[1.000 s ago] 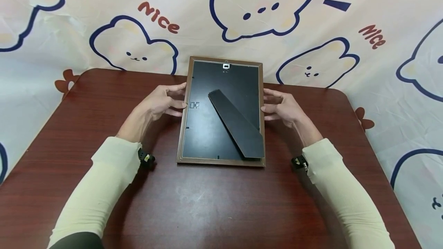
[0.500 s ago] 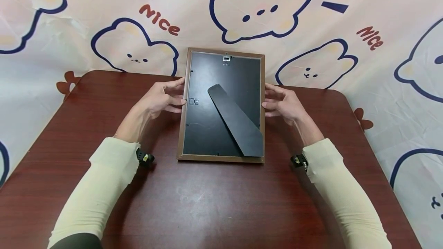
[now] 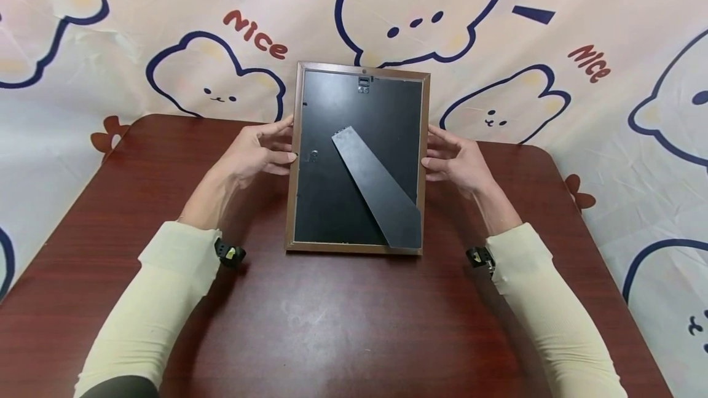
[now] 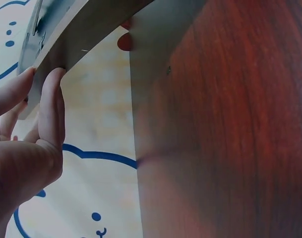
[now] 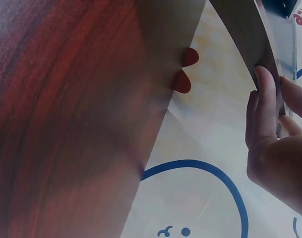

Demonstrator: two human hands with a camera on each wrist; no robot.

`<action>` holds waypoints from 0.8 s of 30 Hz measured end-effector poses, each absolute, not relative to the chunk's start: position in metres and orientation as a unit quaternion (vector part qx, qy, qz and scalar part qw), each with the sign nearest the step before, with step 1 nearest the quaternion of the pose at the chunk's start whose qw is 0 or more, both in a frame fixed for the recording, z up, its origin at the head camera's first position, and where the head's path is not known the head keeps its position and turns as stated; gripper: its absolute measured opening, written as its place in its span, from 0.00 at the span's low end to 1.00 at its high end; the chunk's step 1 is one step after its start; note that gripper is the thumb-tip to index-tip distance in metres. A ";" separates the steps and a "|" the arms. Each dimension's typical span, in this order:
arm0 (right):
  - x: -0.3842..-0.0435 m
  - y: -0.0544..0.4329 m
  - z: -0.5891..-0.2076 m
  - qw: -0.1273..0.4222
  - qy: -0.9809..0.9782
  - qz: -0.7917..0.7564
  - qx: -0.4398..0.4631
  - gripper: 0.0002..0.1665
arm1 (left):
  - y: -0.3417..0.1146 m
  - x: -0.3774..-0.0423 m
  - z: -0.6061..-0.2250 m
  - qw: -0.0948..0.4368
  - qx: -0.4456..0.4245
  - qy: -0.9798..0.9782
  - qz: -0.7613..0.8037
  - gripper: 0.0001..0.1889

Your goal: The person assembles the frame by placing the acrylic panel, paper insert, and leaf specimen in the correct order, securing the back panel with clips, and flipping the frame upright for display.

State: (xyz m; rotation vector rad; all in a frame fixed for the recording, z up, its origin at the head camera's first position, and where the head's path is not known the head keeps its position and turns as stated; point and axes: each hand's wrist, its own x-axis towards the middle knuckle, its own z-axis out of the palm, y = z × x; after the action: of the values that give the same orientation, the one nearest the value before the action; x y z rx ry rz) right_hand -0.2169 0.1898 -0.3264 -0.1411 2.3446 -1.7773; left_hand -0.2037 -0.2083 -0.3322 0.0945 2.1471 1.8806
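A picture frame (image 3: 326,201) with a brown rim stands tilted on the table, its dark back facing me and its lower edge at the tabletop. A dark easel leg (image 3: 378,189) slants across that back toward the lower right corner. My left hand (image 3: 249,155) grips the left side, thumb near the back rim and fingers along the edge. On the opposite side my right hand (image 3: 459,161) holds the rim in a similar way. Both wrist views show the frame's side edge (image 4: 71,47) between thumb and fingers. The front of the picture frame is hidden.
The reddish-brown wooden table (image 3: 343,324) has rounded far corners. Right behind it hangs a pale cloth (image 3: 321,11) printed with cartoon outlines. Small black devices (image 3: 229,253) are strapped at both wrists.
The picture frame has tipped up toward upright: its top edge rose and moved higher against the cloth. Its lower edge shifted slightly away from me. Both hands kept hold of the sides.
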 end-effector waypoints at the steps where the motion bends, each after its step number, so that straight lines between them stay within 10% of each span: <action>1: -0.217 0.189 -0.326 0.095 0.792 -0.601 -0.048 0.44 | -0.208 -0.204 -0.332 0.138 0.036 0.745 0.652 0.42; 24: -0.213 0.180 -0.312 0.007 0.801 -0.592 -0.092 0.44 | -0.207 -0.203 -0.319 0.072 0.063 0.736 0.670 0.41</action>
State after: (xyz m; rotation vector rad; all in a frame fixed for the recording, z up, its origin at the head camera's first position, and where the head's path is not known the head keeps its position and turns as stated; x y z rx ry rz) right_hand -0.2131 0.1804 -0.3118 -0.2880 2.5051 -1.8507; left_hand -0.2026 -0.2070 -0.3194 0.1887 2.2110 2.0139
